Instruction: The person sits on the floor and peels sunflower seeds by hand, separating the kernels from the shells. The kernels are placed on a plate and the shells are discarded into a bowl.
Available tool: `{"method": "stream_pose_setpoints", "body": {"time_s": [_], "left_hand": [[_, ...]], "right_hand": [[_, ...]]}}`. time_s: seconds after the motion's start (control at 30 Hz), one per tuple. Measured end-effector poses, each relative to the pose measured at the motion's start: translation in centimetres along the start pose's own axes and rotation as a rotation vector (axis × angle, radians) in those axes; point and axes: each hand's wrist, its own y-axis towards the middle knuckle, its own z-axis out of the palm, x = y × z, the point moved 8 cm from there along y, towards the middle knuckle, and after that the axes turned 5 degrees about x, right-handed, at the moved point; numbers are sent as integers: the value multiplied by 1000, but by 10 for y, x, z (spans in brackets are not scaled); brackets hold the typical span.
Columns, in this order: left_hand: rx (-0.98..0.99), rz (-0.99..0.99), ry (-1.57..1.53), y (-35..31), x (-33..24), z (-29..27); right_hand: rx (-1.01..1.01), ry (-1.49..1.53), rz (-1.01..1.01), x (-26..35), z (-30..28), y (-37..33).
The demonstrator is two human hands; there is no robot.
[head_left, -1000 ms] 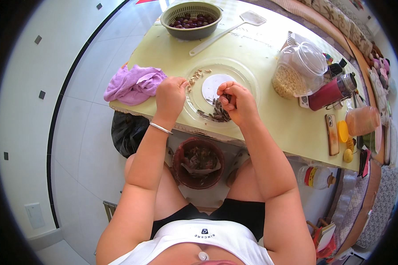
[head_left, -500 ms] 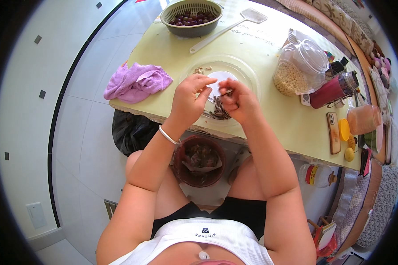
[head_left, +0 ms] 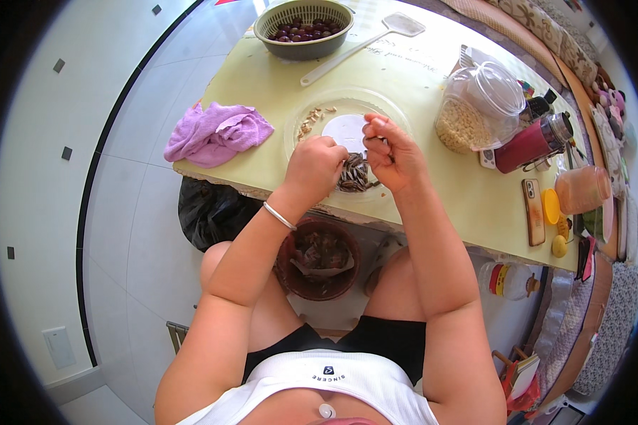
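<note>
Over a clear round plastic lid (head_left: 398, 106) with a white centre (head_left: 342, 129), my two hands work close together. My left hand (head_left: 317, 168) is closed, fingertips pressed together at the left edge of a pile of dark striped seeds (head_left: 355, 176); what it pinches is hidden. My right hand (head_left: 395, 157) is raised just right of the pile, thumb and fingers curled together, with whatever they hold too small to make out. Small pale kernels (head_left: 309, 122) lie scattered on the lid's far left side.
A purple cloth (head_left: 218, 133) lies left. Farther back are a basket of dark round fruit (head_left: 304, 48) and a white spatula (head_left: 354, 53). On the right stand a clear jar of pale kernels (head_left: 463, 126), a dark red bottle (head_left: 533, 145) and a phone (head_left: 534, 211). A brown bucket (head_left: 317, 283) sits below.
My left hand has moved down and right to the seed pile, and its fingers have closed. My right hand has shifted slightly up and right, away from the left.
</note>
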Motion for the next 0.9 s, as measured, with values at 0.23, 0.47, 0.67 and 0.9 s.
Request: {"method": "stream_pose_setpoints", "body": {"time_s": [0.23, 0.47, 0.67, 0.9], "left_hand": [[-262, -74, -223, -2, 9, -35], [-311, -99, -291, -5, 5, -43], [-315, -10, -153, -6, -11, -48], [-233, -73, -62, -11, -9, -47]], "right_hand": [[-104, -296, 144, -19, -11, -3], [-141, -410, 81, -38, 5, -5], [-177, -440, -44, -34, -1, -6], [-210, -573, -99, -32, 11, -10]]}}
